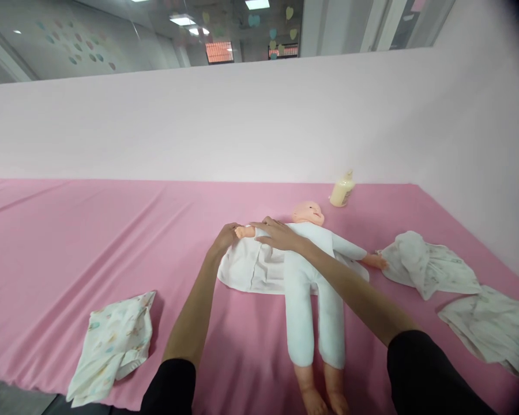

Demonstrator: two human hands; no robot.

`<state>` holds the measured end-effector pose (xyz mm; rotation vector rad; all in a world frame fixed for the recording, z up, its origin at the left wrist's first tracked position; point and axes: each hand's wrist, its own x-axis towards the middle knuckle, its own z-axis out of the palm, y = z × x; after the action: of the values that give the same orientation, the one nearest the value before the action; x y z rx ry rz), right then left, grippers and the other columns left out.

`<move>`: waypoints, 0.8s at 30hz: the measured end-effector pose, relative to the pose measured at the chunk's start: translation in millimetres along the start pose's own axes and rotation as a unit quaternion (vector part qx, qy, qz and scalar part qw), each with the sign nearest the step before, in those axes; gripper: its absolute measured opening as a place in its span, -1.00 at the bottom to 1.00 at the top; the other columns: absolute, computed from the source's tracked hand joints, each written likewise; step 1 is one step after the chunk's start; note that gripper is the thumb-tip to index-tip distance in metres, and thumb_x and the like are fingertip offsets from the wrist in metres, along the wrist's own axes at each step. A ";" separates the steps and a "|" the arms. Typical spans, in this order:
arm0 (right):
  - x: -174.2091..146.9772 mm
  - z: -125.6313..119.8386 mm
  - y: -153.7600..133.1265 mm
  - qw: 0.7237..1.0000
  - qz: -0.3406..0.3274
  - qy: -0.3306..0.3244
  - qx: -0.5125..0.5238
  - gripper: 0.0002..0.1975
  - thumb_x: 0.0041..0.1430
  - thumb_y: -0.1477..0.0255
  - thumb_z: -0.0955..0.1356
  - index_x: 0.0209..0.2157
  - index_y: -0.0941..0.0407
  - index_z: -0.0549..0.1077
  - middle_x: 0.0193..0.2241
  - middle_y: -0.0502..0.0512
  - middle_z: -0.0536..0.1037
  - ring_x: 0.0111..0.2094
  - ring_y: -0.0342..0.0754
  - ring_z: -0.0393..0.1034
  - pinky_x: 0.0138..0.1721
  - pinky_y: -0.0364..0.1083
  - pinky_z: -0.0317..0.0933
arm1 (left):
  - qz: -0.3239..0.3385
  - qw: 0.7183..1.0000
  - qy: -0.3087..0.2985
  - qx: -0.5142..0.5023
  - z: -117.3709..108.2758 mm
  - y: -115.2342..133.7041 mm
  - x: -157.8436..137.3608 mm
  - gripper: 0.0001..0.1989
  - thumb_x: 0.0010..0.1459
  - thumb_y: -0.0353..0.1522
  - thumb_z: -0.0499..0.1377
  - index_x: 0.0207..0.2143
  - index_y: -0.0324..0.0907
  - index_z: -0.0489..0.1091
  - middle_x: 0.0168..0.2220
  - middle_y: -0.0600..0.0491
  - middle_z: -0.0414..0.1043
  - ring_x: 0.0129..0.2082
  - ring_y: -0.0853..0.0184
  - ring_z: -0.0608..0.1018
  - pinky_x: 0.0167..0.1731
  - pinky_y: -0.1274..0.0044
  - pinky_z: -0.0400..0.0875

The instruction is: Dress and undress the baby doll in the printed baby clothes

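Note:
A baby doll with a white soft body lies on its back on a pink sheet, its head at the far side and bare feet towards me. Beneath its torso spreads a white cloth garment. My left hand is closed at the doll's small hand, its fingertips partly hidden behind it. Across the doll's outstretched arm, my right hand lies with its fingers extended, touching it near the wrist and upper arm. The doll's other arm stretches out to the right.
A pump bottle of pale yellow liquid stands beyond the doll's head, by the white wall. Crumpled white cloths lie at the right. At the front left rests a folded patterned cloth, near the sheet's edge.

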<state>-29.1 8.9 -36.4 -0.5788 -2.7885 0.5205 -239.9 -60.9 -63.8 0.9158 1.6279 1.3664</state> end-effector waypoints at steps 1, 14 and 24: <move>0.4 0.8 0.0 1.000 0.000 -0.004 -0.004 -0.50 0.42 0.22 0.21 0.33 -0.05 0.17 0.03 0.18 0.37 0.02 0.08 0.34 0.11 0.05 0.15 | -0.001 1.000 0.003 0.021 -3.1 2.9 -1.8 -0.85 -0.04 -0.37 0.31 -0.53 -0.23 0.40 -0.58 0.08 0.40 -0.53 0.37 0.44 -0.44 0.55 0.31; 8.8 22.7 -17.4 0.995 -0.007 -0.040 -0.086 -0.56 0.34 0.24 0.29 0.19 0.06 0.31 0.13 0.23 0.42 0.11 0.22 0.31 0.08 0.16 0.14 | -0.021 0.994 0.023 0.103 3.4 53.6 -36.0 -0.68 0.18 -0.17 0.21 -0.48 -0.17 0.24 -0.58 0.18 0.19 -0.61 0.48 0.25 -0.59 0.60 0.09; 18.8 48.6 -37.0 0.973 0.056 0.028 -0.224 -0.60 0.42 0.27 0.18 0.07 0.22 0.43 -0.01 0.41 0.50 0.01 0.27 0.34 0.06 0.22 0.07 | 0.034 0.999 0.009 0.007 38.4 64.7 -54.7 -0.70 0.23 -0.21 0.19 -0.47 -0.18 0.25 -0.57 0.17 0.18 -0.61 0.50 0.24 -0.58 0.61 0.12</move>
<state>-73.1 -29.0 -62.9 -0.8275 -2.8369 -0.1178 -180.3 -84.8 3.5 0.9792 1.6347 1.4144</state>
